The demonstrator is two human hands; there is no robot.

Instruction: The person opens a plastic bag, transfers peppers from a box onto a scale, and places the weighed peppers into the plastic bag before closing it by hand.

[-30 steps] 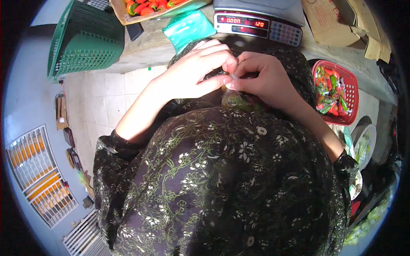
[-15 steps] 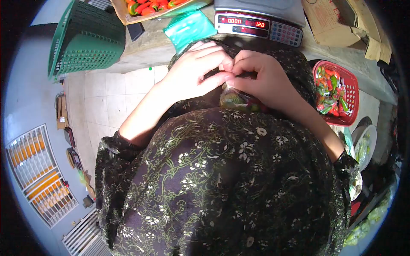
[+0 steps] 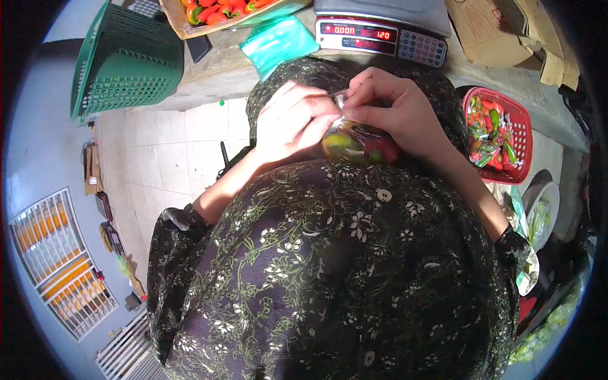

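Above my lap is a clear plastic bag of peppers (image 3: 345, 147), with green and dark red showing through the film. Its gathered neck stands up between my hands. My left hand (image 3: 294, 120) is closed, thumb and fingers pinching the neck from the left. From the right, my right hand (image 3: 396, 107) pinches the top of the same bag between thumb and forefinger. The fingers hide part of the neck, and I cannot tell whether it is knotted. The bag's lower side rests close to my flowered shirt (image 3: 335, 253).
On the ledge ahead are a digital scale (image 3: 380, 35), green plastic bags (image 3: 278, 45), a box of red peppers (image 3: 237, 20) and cardboard (image 3: 487, 38). A red basket of bagged peppers (image 3: 527, 136) stands at right; a green basket (image 3: 130, 82) is at upper left.
My hands have moved slightly apart, the right one upward. More of the bag and its gathered neck now shows between them.
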